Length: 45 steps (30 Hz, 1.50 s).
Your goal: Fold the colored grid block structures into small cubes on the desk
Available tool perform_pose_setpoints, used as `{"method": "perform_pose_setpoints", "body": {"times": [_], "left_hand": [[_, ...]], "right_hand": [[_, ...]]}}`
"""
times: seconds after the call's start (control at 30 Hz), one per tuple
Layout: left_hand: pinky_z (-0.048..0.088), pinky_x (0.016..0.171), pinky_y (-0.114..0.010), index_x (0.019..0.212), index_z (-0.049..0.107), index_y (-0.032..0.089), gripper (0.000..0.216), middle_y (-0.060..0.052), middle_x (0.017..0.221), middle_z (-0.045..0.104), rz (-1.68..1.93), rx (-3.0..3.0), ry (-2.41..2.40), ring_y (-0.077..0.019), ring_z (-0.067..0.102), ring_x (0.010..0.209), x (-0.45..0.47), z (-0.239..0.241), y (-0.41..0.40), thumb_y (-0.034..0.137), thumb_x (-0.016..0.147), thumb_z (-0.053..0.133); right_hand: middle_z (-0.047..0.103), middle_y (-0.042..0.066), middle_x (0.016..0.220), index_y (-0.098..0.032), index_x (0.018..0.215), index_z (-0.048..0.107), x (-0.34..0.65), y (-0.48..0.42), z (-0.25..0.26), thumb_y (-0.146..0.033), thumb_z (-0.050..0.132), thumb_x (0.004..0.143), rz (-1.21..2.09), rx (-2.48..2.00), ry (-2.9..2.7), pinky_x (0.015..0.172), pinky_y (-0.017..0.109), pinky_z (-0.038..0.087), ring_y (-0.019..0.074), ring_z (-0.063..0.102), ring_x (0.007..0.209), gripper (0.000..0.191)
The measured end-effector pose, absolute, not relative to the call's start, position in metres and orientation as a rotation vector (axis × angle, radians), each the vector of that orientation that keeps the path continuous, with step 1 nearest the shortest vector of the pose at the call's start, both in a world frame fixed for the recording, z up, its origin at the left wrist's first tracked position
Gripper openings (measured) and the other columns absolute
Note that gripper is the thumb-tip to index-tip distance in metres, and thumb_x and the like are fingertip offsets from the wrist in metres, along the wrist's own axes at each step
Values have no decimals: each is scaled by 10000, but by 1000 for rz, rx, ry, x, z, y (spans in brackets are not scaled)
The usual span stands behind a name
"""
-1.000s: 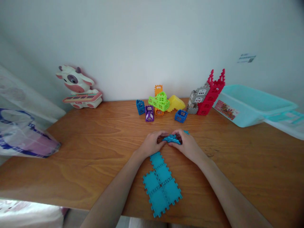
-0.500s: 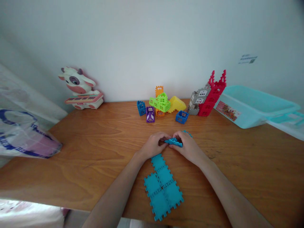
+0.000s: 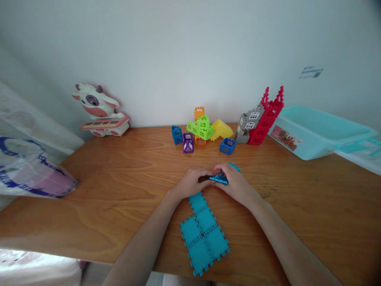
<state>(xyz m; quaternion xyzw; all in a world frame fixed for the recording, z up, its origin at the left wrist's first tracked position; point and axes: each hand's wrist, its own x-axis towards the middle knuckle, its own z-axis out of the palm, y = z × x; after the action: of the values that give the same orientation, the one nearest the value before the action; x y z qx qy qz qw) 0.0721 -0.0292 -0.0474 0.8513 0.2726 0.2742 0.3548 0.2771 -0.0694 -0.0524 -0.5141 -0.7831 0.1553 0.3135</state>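
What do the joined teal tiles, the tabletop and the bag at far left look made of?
Teal tiles: probably plastic, low-sheen, with uniform interlocking teeth. Tabletop: wood or wood-look, slight sheen, visible grain. Bag: likely clear plastic film, shiny, pink showing through.

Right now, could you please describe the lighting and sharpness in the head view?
Head view: soft light, brightest on the lower-left fabric; same view: dark shadow inside the curled left hand; same view: print on the wall label unreadably soft, upper-right corner dark.

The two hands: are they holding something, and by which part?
A toothed blue piece: the left hand has its left end, the right hand its right end. The exact contact points are hidden.
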Motion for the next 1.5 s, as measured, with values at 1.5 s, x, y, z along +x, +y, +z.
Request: {"method": "perform_pose_setpoints", "body": {"times": [1.5], "left_hand": [[561, 874, -327, 993, 767, 225, 207, -72, 1040, 664, 1019, 2326, 892, -176, 673, 934, 64, -69, -14, 360, 862, 682]], "right_hand": [[639, 81, 917, -226, 906, 648, 282, -68, -48, -294, 338, 1018, 270, -1354, -2260, 896, 436, 461, 242, 601, 921, 336]]}}
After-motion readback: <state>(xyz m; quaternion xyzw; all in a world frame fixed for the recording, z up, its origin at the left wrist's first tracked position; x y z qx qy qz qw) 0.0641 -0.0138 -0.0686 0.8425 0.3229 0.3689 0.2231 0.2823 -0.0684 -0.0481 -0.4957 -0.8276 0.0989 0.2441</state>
